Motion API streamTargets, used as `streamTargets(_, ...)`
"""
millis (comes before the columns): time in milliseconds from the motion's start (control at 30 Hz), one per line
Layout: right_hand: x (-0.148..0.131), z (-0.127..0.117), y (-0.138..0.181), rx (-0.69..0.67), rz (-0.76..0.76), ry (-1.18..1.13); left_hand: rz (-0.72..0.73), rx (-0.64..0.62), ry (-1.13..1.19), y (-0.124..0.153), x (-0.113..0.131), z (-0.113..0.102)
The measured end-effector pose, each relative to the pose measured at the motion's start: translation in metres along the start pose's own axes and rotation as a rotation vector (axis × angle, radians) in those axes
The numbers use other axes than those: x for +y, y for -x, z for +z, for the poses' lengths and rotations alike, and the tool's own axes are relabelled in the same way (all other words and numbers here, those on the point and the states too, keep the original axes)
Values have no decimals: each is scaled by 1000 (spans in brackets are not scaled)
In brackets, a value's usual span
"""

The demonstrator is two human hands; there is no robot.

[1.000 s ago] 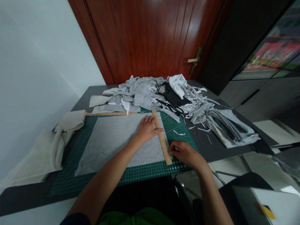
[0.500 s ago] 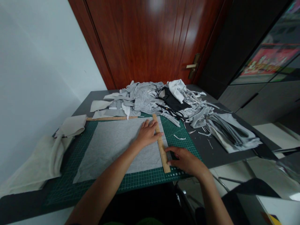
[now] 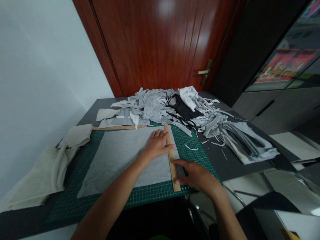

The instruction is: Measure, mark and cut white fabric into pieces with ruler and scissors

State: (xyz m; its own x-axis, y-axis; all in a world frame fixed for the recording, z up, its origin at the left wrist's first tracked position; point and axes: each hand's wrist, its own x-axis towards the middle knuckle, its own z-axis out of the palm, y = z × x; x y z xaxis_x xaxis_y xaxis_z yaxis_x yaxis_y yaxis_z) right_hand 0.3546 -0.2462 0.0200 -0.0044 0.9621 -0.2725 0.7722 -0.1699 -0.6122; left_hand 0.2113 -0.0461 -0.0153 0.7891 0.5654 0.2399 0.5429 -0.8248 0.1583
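A light grey cloth (image 3: 120,156) lies flat on a green cutting mat (image 3: 190,140). Across its right side runs a wooden ruler (image 3: 172,160), its near end reaching past the cloth's front edge. My left hand (image 3: 157,144) rests palm down with fingers spread, partly on the cloth and partly against the ruler, thumb over it. Beside the ruler's near half is my right hand (image 3: 196,175), forefinger and thumb apart and both touching its right edge. Its other fingers are curled under and partly hidden. A narrow strip of the cloth shows right of the ruler.
Grey and white fabric scraps (image 3: 155,106) are heaped at the back, with black scissors (image 3: 181,118) among them. Another wooden stick (image 3: 117,127) lies along the mat's far edge. Folded cream cloth (image 3: 45,176) is at left, a stack of grey strips (image 3: 250,141) at right.
The ruler has slid slightly toward me, its near end also shifting a little left. My right hand has moved left and nearer with it. My left hand stays almost in place.
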Motion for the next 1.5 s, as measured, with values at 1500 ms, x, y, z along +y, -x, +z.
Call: streamTargets(1500,9,-3,4,-89,25,-146,7,-65,-15,-2,0,0)
